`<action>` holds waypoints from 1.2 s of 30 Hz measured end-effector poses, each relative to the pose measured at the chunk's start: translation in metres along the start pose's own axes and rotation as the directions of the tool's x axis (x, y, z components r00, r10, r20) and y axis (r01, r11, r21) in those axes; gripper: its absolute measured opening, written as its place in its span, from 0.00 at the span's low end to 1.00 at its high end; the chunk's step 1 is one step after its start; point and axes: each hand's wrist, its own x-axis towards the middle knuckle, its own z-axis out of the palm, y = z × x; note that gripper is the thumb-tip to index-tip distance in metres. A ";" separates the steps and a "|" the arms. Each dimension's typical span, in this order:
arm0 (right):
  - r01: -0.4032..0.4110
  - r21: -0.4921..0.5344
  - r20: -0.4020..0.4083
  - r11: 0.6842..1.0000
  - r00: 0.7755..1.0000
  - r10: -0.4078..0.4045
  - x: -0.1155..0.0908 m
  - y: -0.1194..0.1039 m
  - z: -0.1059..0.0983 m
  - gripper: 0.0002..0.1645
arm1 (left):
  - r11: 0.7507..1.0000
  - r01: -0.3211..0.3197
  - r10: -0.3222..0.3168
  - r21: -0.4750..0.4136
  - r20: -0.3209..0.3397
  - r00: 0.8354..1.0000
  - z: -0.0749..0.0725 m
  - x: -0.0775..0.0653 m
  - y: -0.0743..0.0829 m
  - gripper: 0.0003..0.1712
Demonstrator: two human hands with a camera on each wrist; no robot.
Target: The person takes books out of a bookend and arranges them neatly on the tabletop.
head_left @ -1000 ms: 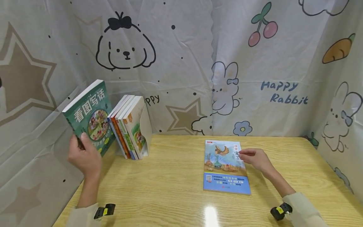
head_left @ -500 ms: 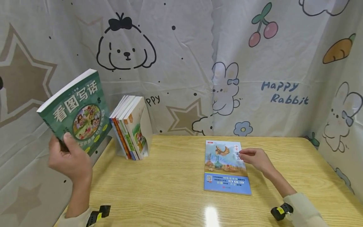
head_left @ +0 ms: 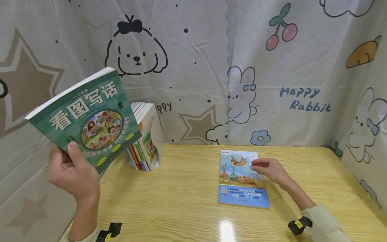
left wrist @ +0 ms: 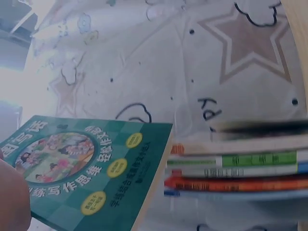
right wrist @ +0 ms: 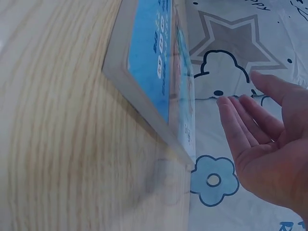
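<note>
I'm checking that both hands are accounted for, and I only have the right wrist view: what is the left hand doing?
Observer: In the head view, the left hand is holding up a green book, with its thumb on the front cover.
Operator: Understood. Are any other books behind that one?
Observer: Yes, the head view shows a row of books standing on the table behind it, partly hidden by its cover.
</note>
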 end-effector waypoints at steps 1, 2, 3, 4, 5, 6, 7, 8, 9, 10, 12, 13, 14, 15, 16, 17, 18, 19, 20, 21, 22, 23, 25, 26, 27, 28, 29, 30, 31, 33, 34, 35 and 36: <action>0.012 -0.005 0.000 1.000 1.000 -0.012 0.000 -0.001 0.000 0.29 | 0.999 0.005 -0.004 -0.034 0.016 1.000 0.001 -0.001 0.002 0.11; 0.026 -0.006 0.000 1.000 1.000 -0.026 0.001 -0.002 0.000 0.29 | 0.998 0.013 -0.011 -0.056 0.037 0.999 0.003 -0.003 0.004 0.10; 0.040 -0.005 -0.001 0.999 0.999 -0.040 0.001 -0.003 -0.001 0.29 | 0.997 0.021 -0.016 -0.079 0.061 0.998 0.005 -0.005 0.005 0.10; 0.052 -0.001 -0.003 0.999 0.999 -0.052 0.002 -0.006 -0.002 0.28 | 0.995 0.029 -0.021 -0.094 0.087 0.996 0.006 -0.006 0.005 0.10; 0.062 -0.001 -0.008 0.998 0.998 -0.062 0.002 -0.008 -0.003 0.28 | 0.994 0.034 -0.022 -0.107 0.114 0.993 0.008 -0.009 0.002 0.10; 0.072 -0.001 -0.012 0.997 0.997 -0.072 0.003 -0.011 -0.004 0.27 | 0.993 0.042 -0.026 -0.109 0.141 0.990 0.009 -0.011 0.000 0.10; 0.079 -0.003 -0.018 0.997 0.997 -0.079 0.003 -0.013 -0.005 0.27 | 0.991 0.056 -0.035 -0.121 0.175 0.984 0.010 -0.014 -0.002 0.11; 0.086 0.004 -0.022 0.996 0.996 -0.086 0.004 -0.016 -0.005 0.28 | 0.991 0.067 -0.043 -0.114 0.203 0.978 0.011 -0.017 -0.005 0.11; 0.092 0.011 -0.025 0.996 0.995 -0.092 0.004 -0.019 -0.006 0.28 | 0.990 0.082 -0.055 -0.113 0.229 0.972 0.012 -0.021 -0.008 0.11; 0.097 0.021 -0.029 0.995 0.995 -0.096 0.005 -0.022 -0.005 0.29 | 0.990 0.094 -0.065 -0.106 0.255 0.965 0.013 -0.025 -0.011 0.11; 0.116 0.041 -0.032 0.992 0.993 -0.115 0.005 -0.028 -0.004 0.30 | 0.986 0.120 -0.080 -0.114 0.311 0.947 0.014 -0.033 -0.013 0.12; 0.128 0.055 -0.031 0.990 0.991 -0.127 0.004 -0.031 -0.002 0.30 | 0.985 0.127 -0.080 -0.120 0.338 0.938 0.015 -0.037 -0.014 0.11; 0.145 0.074 -0.030 0.987 0.989 -0.143 0.004 -0.035 -0.001 0.30 | 0.984 0.127 -0.076 -0.122 0.358 0.930 0.016 -0.041 -0.014 0.09; 0.161 0.094 -0.027 0.983 0.987 -0.159 0.003 -0.039 0.001 0.29 | 0.982 0.130 -0.069 -0.138 0.381 0.922 0.017 -0.045 -0.014 0.08; 0.179 0.113 -0.023 0.977 0.984 -0.177 0.003 -0.043 0.002 0.29 | 0.980 0.129 -0.057 -0.155 0.403 0.914 0.019 -0.049 -0.014 0.10; 0.199 0.130 -0.019 0.971 0.980 -0.199 0.002 -0.048 0.004 0.28 | 0.976 0.134 -0.048 -0.172 0.428 0.902 0.021 -0.053 -0.014 0.14; 0.220 0.150 -0.013 0.964 0.975 -0.220 0.001 -0.052 0.006 0.28 | 0.974 0.137 -0.041 -0.183 0.448 0.893 0.022 -0.056 -0.014 0.17; 0.237 0.169 -0.004 0.957 0.971 -0.240 0.001 -0.056 0.007 0.27 | 0.970 0.145 -0.037 -0.194 0.470 0.882 0.024 -0.060 -0.013 0.18; 0.255 0.184 0.005 0.949 0.965 -0.260 0.001 -0.060 0.009 0.27 | 0.967 0.156 -0.039 -0.200 0.490 0.871 0.026 -0.064 -0.013 0.17; 0.270 0.200 0.017 0.942 0.960 -0.278 0.001 -0.064 0.010 0.27 | 0.964 0.170 -0.045 -0.203 0.509 0.859 0.027 -0.068 -0.012 0.13; 0.285 0.211 0.027 0.935 0.955 -0.297 0.001 -0.068 0.011 0.28 | 0.962 0.186 -0.053 -0.200 0.530 0.846 0.028 -0.071 -0.011 0.11; 0.297 0.221 0.036 0.929 0.949 -0.312 0.001 -0.071 0.012 0.28 | 0.958 0.203 -0.061 -0.201 0.550 0.833 0.030 -0.074 -0.010 0.09; 0.307 0.236 0.052 0.922 0.943 -0.328 0.002 -0.077 0.014 0.28 | 0.953 0.226 -0.071 -0.202 0.578 0.813 0.032 -0.080 -0.008 0.07; 0.313 0.244 0.057 0.918 0.940 -0.336 0.002 -0.080 0.015 0.28 | 0.951 0.234 -0.073 -0.202 0.589 0.805 0.034 -0.083 -0.007 0.07; 0.315 0.253 0.060 0.915 0.938 -0.340 0.002 -0.082 0.016 0.28 | 0.948 0.244 -0.076 -0.204 0.600 0.796 0.035 -0.086 -0.006 0.07; 0.318 0.264 0.064 0.911 0.936 -0.345 0.001 -0.085 0.017 0.28 | 0.943 0.257 -0.079 -0.210 0.609 0.789 0.037 -0.088 -0.005 0.08; 0.317 0.280 0.069 0.906 0.935 -0.348 0.001 -0.087 0.019 0.28 | 0.938 0.270 -0.081 -0.219 0.618 0.782 0.039 -0.091 -0.004 0.08; 0.319 0.294 0.077 0.901 0.932 -0.355 0.000 -0.089 0.020 0.28 | 0.934 0.275 -0.077 -0.227 0.623 0.778 0.040 -0.093 -0.003 0.08; 0.323 0.305 0.083 0.896 0.928 -0.362 -0.001 -0.092 0.022 0.28 | 0.932 0.278 -0.075 -0.231 0.629 0.774 0.041 -0.096 -0.002 0.11; 0.328 0.327 0.095 0.886 0.922 -0.376 -0.002 -0.096 0.025 0.29 | 0.928 0.284 -0.069 -0.241 0.638 0.767 0.043 -0.099 0.003 0.14; 0.332 0.335 0.101 0.882 0.918 -0.384 -0.003 -0.099 0.027 0.29 | 0.927 0.284 -0.064 -0.245 0.641 0.765 0.044 -0.100 0.007 0.15; 0.334 0.343 0.105 0.878 0.915 -0.389 -0.003 -0.101 0.029 0.30 | 0.927 0.283 -0.059 -0.248 0.647 0.760 0.044 -0.101 0.011 0.16; 0.340 0.347 0.107 0.874 0.911 -0.397 -0.003 -0.104 0.030 0.30 | 0.927 0.279 -0.052 -0.251 0.650 0.758 0.045 -0.102 0.015 0.17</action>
